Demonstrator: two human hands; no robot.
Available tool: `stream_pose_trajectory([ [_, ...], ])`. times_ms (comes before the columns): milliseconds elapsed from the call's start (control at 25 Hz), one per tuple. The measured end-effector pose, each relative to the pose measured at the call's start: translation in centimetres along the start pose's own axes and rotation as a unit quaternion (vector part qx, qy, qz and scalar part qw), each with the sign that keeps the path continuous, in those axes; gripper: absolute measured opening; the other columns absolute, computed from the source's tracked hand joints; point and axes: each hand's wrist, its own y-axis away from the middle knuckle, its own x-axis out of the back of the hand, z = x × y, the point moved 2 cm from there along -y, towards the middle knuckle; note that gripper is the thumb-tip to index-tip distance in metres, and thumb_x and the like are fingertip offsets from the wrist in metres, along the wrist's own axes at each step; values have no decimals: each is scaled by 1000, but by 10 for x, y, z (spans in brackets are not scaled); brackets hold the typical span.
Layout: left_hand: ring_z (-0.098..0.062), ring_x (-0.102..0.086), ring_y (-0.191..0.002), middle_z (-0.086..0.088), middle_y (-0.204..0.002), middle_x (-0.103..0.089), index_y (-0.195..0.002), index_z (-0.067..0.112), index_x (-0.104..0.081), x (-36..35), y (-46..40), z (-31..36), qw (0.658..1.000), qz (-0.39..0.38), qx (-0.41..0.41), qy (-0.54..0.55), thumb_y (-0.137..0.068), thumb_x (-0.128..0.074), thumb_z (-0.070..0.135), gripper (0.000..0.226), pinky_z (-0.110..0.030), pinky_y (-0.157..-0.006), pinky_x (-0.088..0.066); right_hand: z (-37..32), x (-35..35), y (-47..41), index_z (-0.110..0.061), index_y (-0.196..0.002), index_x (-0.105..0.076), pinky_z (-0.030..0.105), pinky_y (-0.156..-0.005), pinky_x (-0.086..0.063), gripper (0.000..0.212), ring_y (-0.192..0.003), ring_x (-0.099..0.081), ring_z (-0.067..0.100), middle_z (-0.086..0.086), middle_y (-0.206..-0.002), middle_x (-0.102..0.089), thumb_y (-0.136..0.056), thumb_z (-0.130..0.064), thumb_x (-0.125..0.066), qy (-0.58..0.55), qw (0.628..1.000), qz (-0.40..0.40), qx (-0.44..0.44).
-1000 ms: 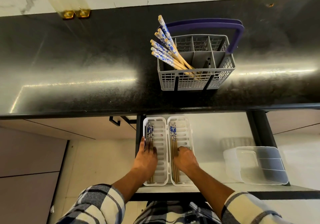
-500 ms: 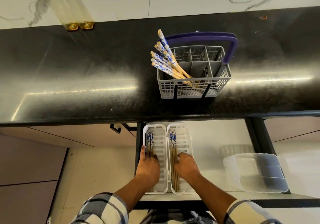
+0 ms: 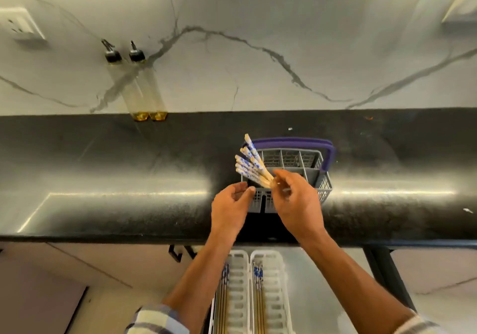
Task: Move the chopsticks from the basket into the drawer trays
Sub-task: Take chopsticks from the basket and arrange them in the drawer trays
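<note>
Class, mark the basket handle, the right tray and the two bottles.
Basket handle [image 3: 291, 143], head view, top bar.
Right tray [image 3: 275, 295], head view, bare slotted floor.
Bottles [image 3: 143, 93], head view, clear body of the right one.

- The right hand [image 3: 296, 202] is motion-blurred; its fingertips at 12 o'clock cover the chopsticks' [image 3: 249, 164] lower ends, so any grip cannot be told.
- Both drawer trays [image 3: 238, 295] run off the 6 o'clock edge.

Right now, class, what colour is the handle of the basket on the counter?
Purple. The handle arches over the grey basket; the head view shows it.
</note>
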Motion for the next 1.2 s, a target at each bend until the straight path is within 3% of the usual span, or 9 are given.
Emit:
stream_pose_trajectory([
  [160,-18,-74,-82,0,-80,-77,-84,34,-75,-19,-12,17,993,25,-2,115,-70,-69,58,29,-52,-84,-58,-1,-5,-39,-22,-111,-66,32,-83,-51,20,-95,-63,18,-2,-101,-68,-92,-25,-64,44,995,-71,56],
  [400,-29,-73,-90,-2,-82,-77,-88,34,-77,-28,-16,19,986,51,3,162,-75,-66,60,31,-54,-86,-56,-2,-10,-59,-25,-117,-68,24,-87,-46,25,-104,-60,14,-5,-110,-69,-95,-31,-57,92,983,-131,87],
  [520,-24,-73,-90,1,-84,-78,-86,38,-77,-28,-11,26,984,45,15,174,-88,-67,45,12,-48,-87,-58,-5,-10,-65,-25,-117,-68,18,-82,-41,25,-101,-57,10,-7,-109,-68,-97,-33,-55,105,980,-146,79],
  [640,-22,-73,-92,1,-87,-78,-87,37,-77,-27,-9,26,983,28,14,182,-91,-65,41,13,-45,-88,-58,-4,-10,-63,-25,-118,-68,16,-82,-37,27,-101,-53,8,-8,-109,-67,-98,-34,-53,123,977,-157,79],
  [800,-17,-73,-93,6,-88,-78,-83,44,-76,-22,-6,30,986,28,5,165,-89,-66,44,12,-41,-87,-58,-8,-8,-64,-26,-116,-68,17,-82,-41,24,-98,-54,8,-8,-107,-66,-98,-34,-54,111,975,-179,75],
  [1000,-15,-72,-94,8,-89,-78,-83,53,-72,-15,-5,30,992,25,-10,119,-81,-65,60,11,-45,-91,-57,-14,-7,-69,-27,-105,-71,29,-83,-52,21,-91,-58,7,-8,-99,-67,-97,-37,-55,93,968,-225,65],
  [1080,-13,-72,-93,10,-89,-77,-83,54,-72,-12,-3,32,994,29,-11,109,-80,-63,63,13,-47,-90,-57,-18,-5,-70,-27,-106,-72,27,-82,-52,21,-90,-59,6,-10,-100,-68,-96,-37,-57,84,970,-220,61],
  [1200,-12,-72,-92,11,-89,-78,-82,50,-74,-7,0,43,992,28,-8,121,-89,-62,51,14,-43,-88,-58,-25,-2,-72,-26,-107,-72,19,-72,-50,20,-81,-62,6,-10,-95,-70,-96,-33,-58,72,969,-232,49],
])
